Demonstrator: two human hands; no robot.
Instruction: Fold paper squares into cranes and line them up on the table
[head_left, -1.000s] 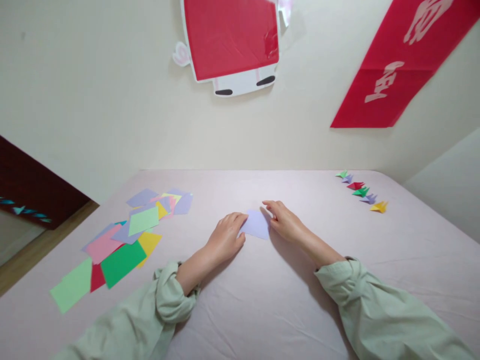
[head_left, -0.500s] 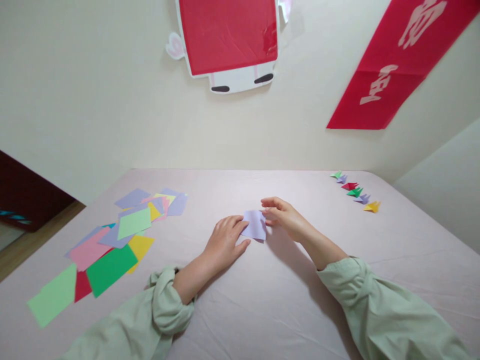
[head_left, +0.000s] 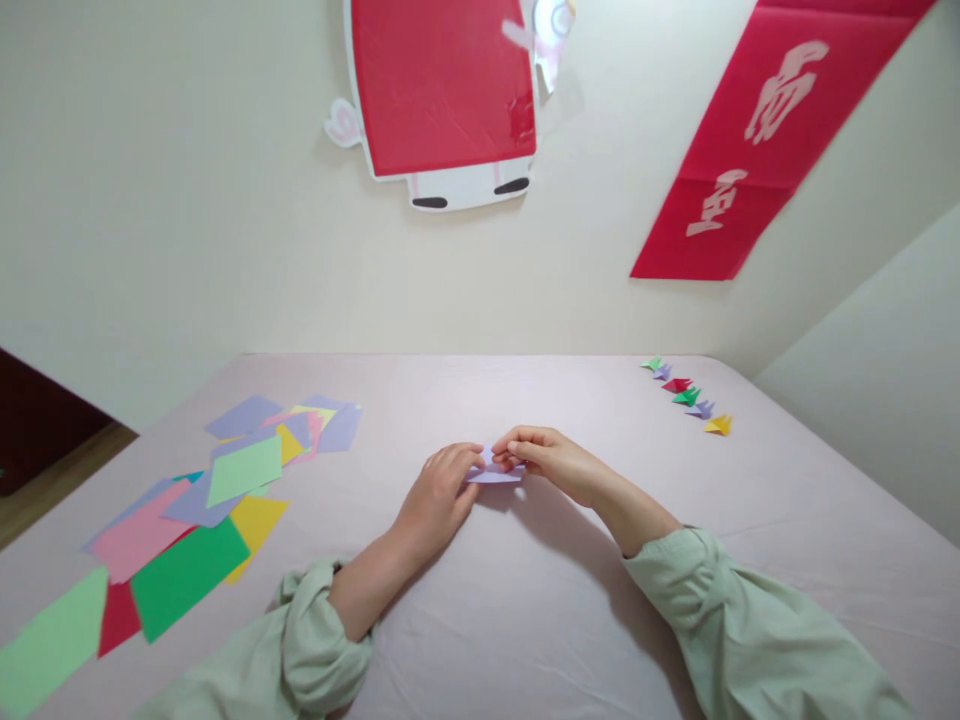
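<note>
One pale wall fills the upper view, and below it stretches one table under a pinkish, lightly creased cloth. One red banner with two groups of pale lettering hangs slanted at the upper right. Near the top middle is one red-and-white cutout, with two black ovals along its lower edge.

At the left of the table spreads one scatter of loose sheets. They overlap, so the total cannot be told; one mid-green sheet and one teal corner show among light green, pink, purple, yellow and red ones.

Two pale green sleeves come in from below, the left sleeve bunched near the wrist, the right sleeve turned back. The person's two hands meet near the table's middle, both holding one lavender paper. The left hand lies palm down with its fingers closed about the left end. The right hand has thumb and fingers drawn narrow, pinching the paper from the right. The paper's near edge sits just above the cloth, a shadow beneath it.

Smallest are six folded paper birds in one slanting row at the far right: one light green, two purple, one red, one darker green and one yellow.
</note>
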